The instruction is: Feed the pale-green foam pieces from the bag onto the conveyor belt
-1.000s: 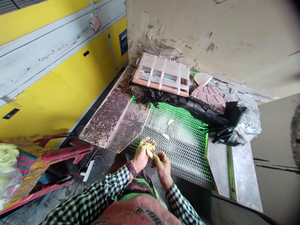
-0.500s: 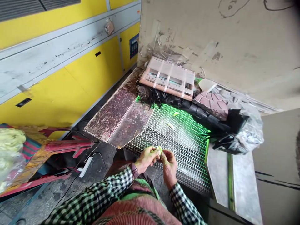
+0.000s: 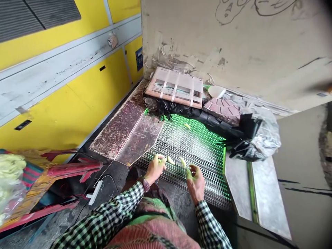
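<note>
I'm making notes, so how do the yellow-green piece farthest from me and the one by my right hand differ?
The far piece lies near the black plastic; the near piece is beside your right hand. The near piece looks paler than the far piece and points more steeply down the picture. Both are small and slender.

Metal mesh belt (image 3: 210, 154) w/ pale-green pc (image 3: 187, 126) @ 12 o'clock, 2nd pc (image 3: 171, 160) @ 9; 3rd pc (image 3: 183, 162) nr ctr, contact unclear.
</note>
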A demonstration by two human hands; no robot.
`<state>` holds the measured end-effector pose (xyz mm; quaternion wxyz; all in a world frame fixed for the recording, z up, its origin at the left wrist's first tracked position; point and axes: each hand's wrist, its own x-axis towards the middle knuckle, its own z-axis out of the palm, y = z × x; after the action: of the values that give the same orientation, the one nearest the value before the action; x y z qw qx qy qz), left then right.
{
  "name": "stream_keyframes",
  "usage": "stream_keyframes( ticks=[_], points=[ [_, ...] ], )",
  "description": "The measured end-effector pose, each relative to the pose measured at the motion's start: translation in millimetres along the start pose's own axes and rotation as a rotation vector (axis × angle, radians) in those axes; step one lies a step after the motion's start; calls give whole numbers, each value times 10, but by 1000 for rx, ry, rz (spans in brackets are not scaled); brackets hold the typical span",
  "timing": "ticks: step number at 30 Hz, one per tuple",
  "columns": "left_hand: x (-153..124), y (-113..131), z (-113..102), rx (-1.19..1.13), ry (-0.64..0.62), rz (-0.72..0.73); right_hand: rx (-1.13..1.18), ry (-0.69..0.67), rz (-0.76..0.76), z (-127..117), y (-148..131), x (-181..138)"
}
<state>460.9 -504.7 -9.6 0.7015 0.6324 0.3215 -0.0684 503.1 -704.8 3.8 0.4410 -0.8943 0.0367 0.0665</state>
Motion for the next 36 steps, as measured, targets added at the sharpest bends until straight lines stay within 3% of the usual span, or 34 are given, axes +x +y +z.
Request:
stream_keyframes(
  ticks=[3,6,9,12,16,20,24,27,31,33,36],
  points=[
    [-99,38,15,-275,-28,-83,100,-221,-46,54,-152,-166],
    [-221,75,126,-528,-59,-85,298,-445,41,283,-325,-337],
    [-282,85,216,-657,-93,-63,502,-398,229,508,-397,-417],
    [-264,62,204,-719,-113,-81,612,-295,337,575,-346,-391],
    [-215,13,123,-794,-113,-128,570,-332,328,494,-269,-285],
    [-211,-7,115,-768,-201,-115,519,-429,292,505,-334,-225],
    [-227,4,132,-719,-186,-94,488,-324,294,519,-392,-187],
    [-228,-7,112,-699,-77,-140,192,-198,121,370,-320,-84],
    [-193,-34,62,-657,-64,-215,-407,-25,-339,239,-125,171],
    [-186,-20,45,-656,-65,-213,-588,-41,-528,293,-79,255],
    [-201,37,21,-652,-56,-202,-688,-126,-657,431,-126,265]
  ],
)
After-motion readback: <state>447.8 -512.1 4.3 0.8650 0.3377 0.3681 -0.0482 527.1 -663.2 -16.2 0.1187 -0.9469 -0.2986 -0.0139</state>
